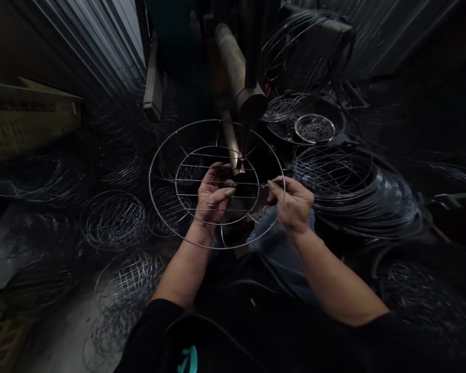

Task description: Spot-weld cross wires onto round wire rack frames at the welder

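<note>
A round wire grille (166,140), with an outer ring, an inner ring and straight cross wires, is held level under a spot-welder electrode (244,139). My left hand (213,199) reaches through the rings with its fingers closed on the cross wires near the middle. My right hand (293,204) pinches a cross wire at the inner ring's right side. The lower welder arm (230,132) runs beneath the grille, and a small glowing point shows where the electrode tip meets the wires.
Stacks of wire rings (353,191) lie to the right, with a smaller ring in a bowl (314,128) behind. Finished round grilles (114,220) are piled on the left floor. Corrugated metal walls (101,46) stand behind. A yellow crate (0,326) sits at the lower left.
</note>
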`<state>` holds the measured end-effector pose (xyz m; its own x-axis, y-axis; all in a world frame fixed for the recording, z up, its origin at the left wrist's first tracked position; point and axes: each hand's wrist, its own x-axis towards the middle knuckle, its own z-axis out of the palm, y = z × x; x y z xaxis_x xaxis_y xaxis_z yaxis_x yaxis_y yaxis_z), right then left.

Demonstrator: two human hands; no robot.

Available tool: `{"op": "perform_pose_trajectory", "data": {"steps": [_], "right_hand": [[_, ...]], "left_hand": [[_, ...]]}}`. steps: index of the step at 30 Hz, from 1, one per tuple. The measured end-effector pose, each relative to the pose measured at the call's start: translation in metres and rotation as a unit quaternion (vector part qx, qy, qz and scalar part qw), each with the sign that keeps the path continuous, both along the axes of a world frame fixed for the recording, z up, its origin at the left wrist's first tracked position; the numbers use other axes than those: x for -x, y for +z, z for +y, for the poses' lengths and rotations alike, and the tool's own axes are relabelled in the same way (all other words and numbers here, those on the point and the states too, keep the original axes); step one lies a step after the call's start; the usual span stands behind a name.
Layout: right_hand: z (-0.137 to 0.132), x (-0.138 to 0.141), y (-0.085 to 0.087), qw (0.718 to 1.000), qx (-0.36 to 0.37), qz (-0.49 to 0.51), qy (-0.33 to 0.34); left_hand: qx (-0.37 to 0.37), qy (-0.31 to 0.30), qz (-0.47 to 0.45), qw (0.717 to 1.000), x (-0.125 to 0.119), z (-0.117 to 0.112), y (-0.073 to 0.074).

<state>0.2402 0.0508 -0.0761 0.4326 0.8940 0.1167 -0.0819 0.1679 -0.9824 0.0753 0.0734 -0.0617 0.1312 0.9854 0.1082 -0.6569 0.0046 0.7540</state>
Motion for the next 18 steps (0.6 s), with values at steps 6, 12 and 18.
{"op": "perform_pose_trajectory", "data": {"steps": [6, 12, 18], "right_hand": [[-0.016, -0.009, 0.008, 0.999, 0.019, -0.038, -0.008], [-0.068, -0.031, 0.005, 0.985, 0.130, -0.107, -0.033], [-0.098, -0.044, -0.009, 0.961, 0.210, -0.181, -0.007]], "left_hand": [[0.020, -0.011, 0.007, 1.000, -0.004, -0.008, 0.002], [0.104, -0.062, -0.041, 0.992, -0.012, -0.045, -0.005], [0.169, -0.070, -0.102, 0.978, -0.006, -0.066, -0.012]]}}
